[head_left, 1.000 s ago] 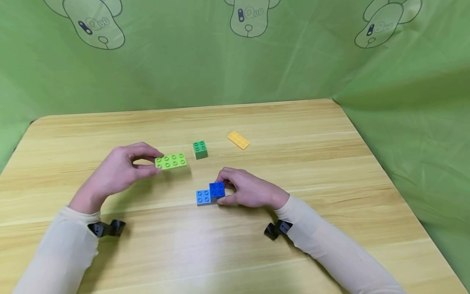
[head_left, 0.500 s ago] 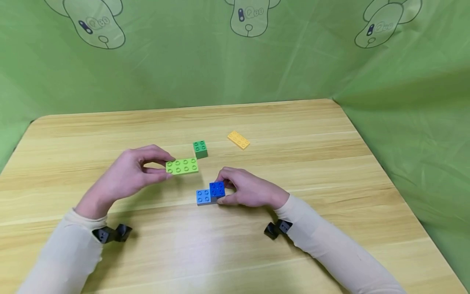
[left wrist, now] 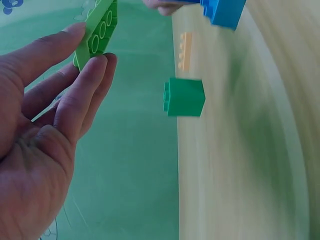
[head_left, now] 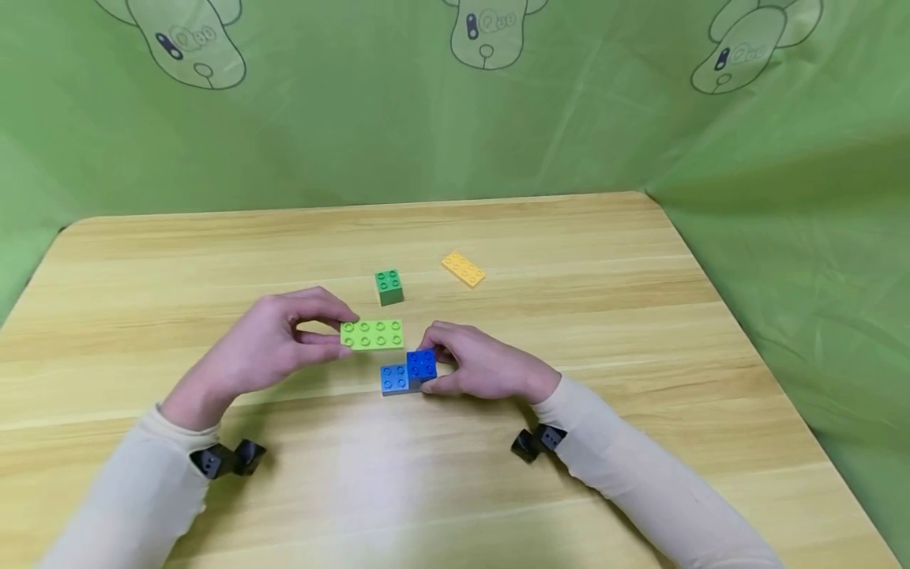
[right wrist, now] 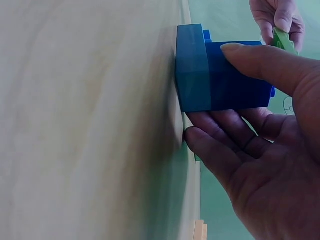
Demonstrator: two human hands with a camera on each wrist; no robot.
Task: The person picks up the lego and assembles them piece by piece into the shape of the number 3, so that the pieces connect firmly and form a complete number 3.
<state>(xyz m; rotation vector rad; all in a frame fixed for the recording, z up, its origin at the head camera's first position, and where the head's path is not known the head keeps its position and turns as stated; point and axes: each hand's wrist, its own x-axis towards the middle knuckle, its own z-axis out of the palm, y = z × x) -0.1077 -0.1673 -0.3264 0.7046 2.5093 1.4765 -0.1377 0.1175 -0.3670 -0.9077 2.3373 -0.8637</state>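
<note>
Lime plate half-cropped at left wrist

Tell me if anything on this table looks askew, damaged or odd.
Nothing stands out. The yellow plate lies at a slant, loose on the table; the green cube stands upright. The left hand holds the lime plate level.

Between the left hand's fingertips sits a lime-green plate. Against the right hand's fingers stand a dark blue brick and a light blue brick. Beyond the fingertips lie a darker green cube and a yellow-orange plate, on a pale wood-grain table; behind it hangs a green cloth printed with outlined cartoon figures.
</note>
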